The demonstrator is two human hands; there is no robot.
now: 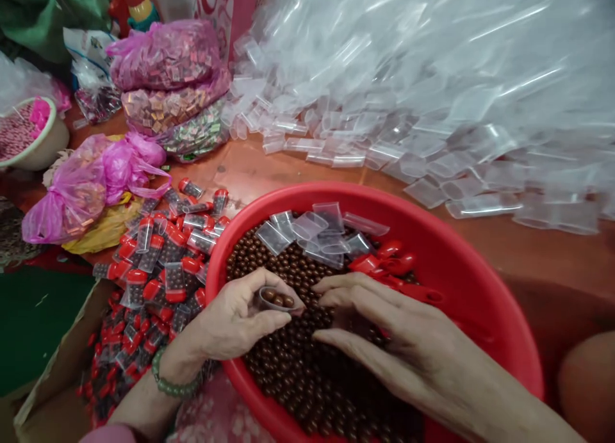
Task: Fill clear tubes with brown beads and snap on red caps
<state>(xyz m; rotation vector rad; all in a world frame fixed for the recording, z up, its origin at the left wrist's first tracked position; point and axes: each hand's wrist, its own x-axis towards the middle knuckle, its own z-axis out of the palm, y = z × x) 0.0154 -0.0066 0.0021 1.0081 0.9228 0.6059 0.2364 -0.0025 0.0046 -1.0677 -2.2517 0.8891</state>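
My left hand (240, 318) is closed around a clear plastic tube (275, 306), its oval mouth turned up with several brown balls showing inside. Above the brown balls (293, 360) that fill much of a red basin (461, 257), my right hand (384, 321) hovers with its fingers apart and nothing visible in them. Several clear tubes (321, 232) lie on the balls toward the basin's far side. Beside them sit red plastic caps (389, 264), partly behind my right hand.
Left of the basin, many filled tubes with red caps (163, 257) are heaped, spilling down into a cardboard box (62, 360). Clear tubes (350, 155) form a large pile at the back right. Pink bags (163, 56) and a bowl of pink pieces (52, 129) stand back left.
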